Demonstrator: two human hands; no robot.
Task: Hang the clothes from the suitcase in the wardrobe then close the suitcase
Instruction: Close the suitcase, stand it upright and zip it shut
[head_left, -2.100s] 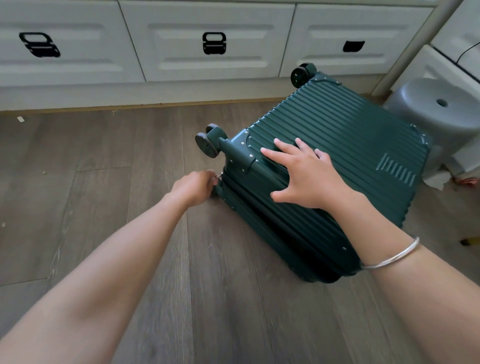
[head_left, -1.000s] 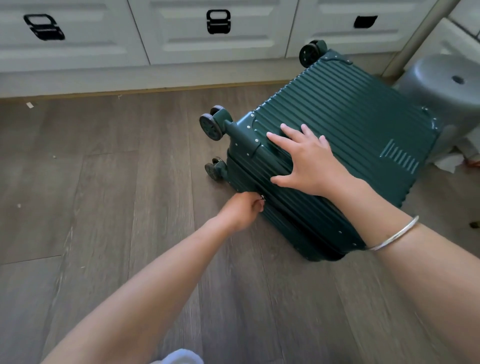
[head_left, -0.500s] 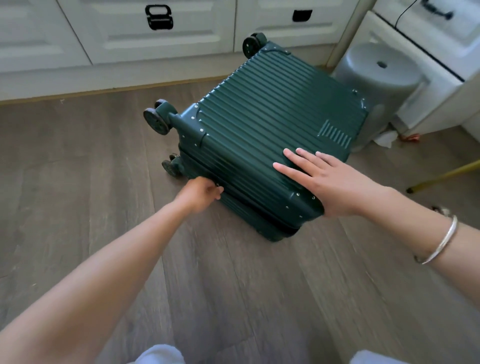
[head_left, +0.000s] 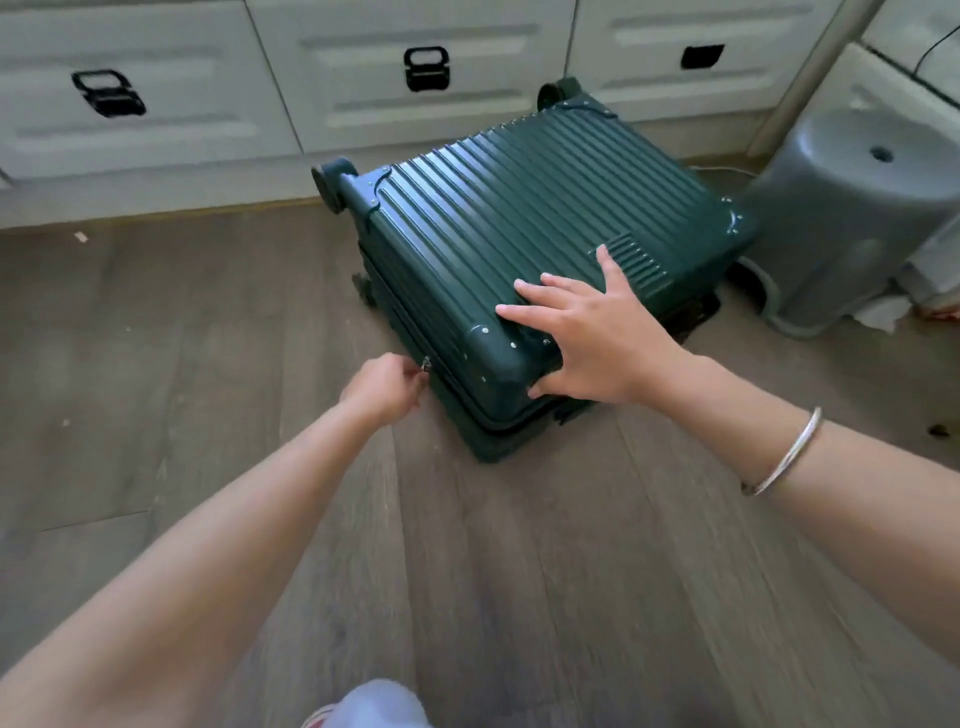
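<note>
A dark green ribbed suitcase (head_left: 519, 223) lies flat on the wooden floor with its lid down. My right hand (head_left: 587, 332) rests flat with fingers spread on the lid's near corner. My left hand (head_left: 384, 387) is at the left side seam near that corner, its fingers pinched on the small metal zipper pull (head_left: 426, 365). No clothes are in view, and the inside of the suitcase is hidden.
White drawers (head_left: 426, 67) with black handles run along the back wall. A grey plastic stool (head_left: 852, 218) stands right of the suitcase, next to white furniture (head_left: 924, 67). My knee (head_left: 374, 706) shows at the bottom edge. Wooden floor (head_left: 156, 364) spreads to the left and front.
My left hand has travelled with the zipper pull along the side seam from the wheel end to the near corner. My right hand has shifted down the lid to that corner.
</note>
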